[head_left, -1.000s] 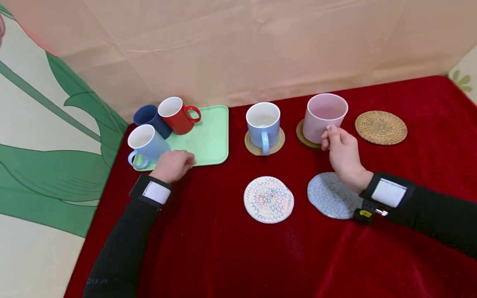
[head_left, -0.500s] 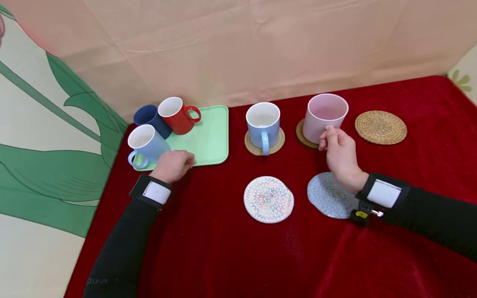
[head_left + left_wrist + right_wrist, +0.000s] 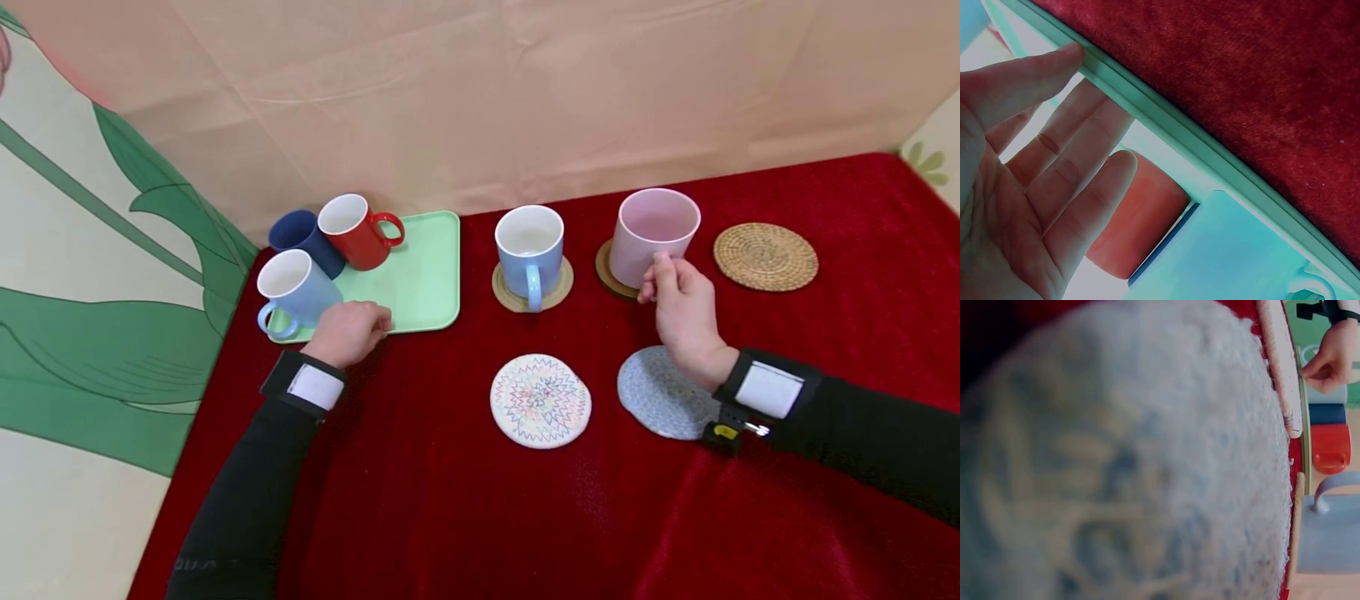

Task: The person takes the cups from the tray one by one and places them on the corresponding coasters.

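My right hand [image 3: 686,312] grips the front of the pink mug [image 3: 648,237], thumb on top; its fingers hide the handle. The mug stands upright on a brown round coaster [image 3: 611,279]. My left hand [image 3: 348,333] lies over the front rim of the mint-green tray [image 3: 438,308], holding nothing. In the left wrist view its fingers [image 3: 1063,172] are loosely extended, with the thumb tip by the rim. Beside it on the tray stands a light blue mug [image 3: 307,292], with a navy mug [image 3: 326,254] and a red mug [image 3: 363,237] behind.
Another light blue mug [image 3: 528,262] stands on a tan coaster [image 3: 561,287] mid-table. A woven straw coaster [image 3: 767,257] lies far right. Nearer are a white patterned coaster [image 3: 540,402] and a grey-blue coaster [image 3: 660,396], partly under my right wrist. Red cloth covers the table.
My right wrist and forearm have shifted slightly left and the hand has turned a little at the pink mug. The mug stays on its coaster. My left hand has not moved.
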Tool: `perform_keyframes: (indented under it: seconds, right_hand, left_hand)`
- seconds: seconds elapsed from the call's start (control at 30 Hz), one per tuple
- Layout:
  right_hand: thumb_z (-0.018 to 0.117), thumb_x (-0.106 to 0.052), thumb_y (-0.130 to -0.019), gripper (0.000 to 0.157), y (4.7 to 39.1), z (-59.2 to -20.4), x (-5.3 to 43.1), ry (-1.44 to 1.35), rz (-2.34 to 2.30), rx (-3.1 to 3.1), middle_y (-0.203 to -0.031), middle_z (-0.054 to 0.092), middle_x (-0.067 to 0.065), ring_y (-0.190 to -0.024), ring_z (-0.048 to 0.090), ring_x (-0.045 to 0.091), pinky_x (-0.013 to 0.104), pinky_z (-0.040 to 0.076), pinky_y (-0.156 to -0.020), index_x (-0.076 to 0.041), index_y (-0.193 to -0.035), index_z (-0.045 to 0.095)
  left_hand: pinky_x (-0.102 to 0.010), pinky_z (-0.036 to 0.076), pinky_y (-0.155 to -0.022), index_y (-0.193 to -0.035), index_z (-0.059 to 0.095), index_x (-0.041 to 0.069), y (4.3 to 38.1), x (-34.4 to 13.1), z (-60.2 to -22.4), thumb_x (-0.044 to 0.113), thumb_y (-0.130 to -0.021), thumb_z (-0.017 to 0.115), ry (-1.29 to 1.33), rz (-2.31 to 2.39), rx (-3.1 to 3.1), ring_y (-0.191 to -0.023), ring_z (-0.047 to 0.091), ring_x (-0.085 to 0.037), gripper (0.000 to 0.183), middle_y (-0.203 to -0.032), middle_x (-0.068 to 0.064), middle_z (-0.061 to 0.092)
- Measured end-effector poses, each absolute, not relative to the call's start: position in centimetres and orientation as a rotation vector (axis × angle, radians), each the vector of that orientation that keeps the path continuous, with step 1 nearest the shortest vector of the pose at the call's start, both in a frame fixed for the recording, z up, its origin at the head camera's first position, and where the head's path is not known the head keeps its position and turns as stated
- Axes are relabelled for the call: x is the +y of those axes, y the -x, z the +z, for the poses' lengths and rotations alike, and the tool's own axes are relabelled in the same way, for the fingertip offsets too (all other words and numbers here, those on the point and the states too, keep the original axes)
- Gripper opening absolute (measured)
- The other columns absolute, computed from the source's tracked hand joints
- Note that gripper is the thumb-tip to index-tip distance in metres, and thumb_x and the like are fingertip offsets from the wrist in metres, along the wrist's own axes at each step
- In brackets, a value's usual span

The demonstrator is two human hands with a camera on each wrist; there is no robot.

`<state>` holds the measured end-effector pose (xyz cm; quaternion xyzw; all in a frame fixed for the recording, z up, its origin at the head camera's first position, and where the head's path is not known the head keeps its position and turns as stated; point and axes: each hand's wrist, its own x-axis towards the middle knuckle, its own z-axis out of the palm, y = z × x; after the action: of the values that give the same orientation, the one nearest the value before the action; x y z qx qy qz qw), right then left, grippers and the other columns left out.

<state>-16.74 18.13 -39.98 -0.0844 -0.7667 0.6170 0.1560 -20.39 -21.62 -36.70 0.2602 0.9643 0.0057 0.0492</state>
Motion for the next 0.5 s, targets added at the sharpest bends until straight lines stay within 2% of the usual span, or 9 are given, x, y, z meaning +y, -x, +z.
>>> perform_keyframes:
  seconds: [0.27,0.5]
  right_hand:
    - [0.038,-0.030,-0.097,0.034,16.78,-40.03,17.90,0.252,1.786,-2.175,-0.071,0.051,-0.001,-0.066,0.050,0.010,0.026,0.041,-0.069,-0.001,-0.086,0.049]
    - [0.039,-0.032,-0.097,0.039,16.32,-39.68,18.38,0.198,1.983,-2.034,-0.077,0.056,0.001,-0.076,0.051,0.013,0.023,0.037,-0.073,0.001,-0.089,0.056]
  left_hand:
    - [-0.037,0.043,-0.061,-0.080,0.062,0.015,20.48,-21.68,-36.75,0.010,-0.079,0.061,-0.802,0.020,2.940,-0.068,0.054,-0.020,0.005,-0.075,0.000,0.059]
    - [-0.036,0.043,-0.061,-0.081,0.063,0.014,20.47,-21.56,-36.57,0.010,-0.080,0.060,-0.781,0.020,2.921,-0.067,0.053,-0.019,0.005,-0.074,0.000,0.058]
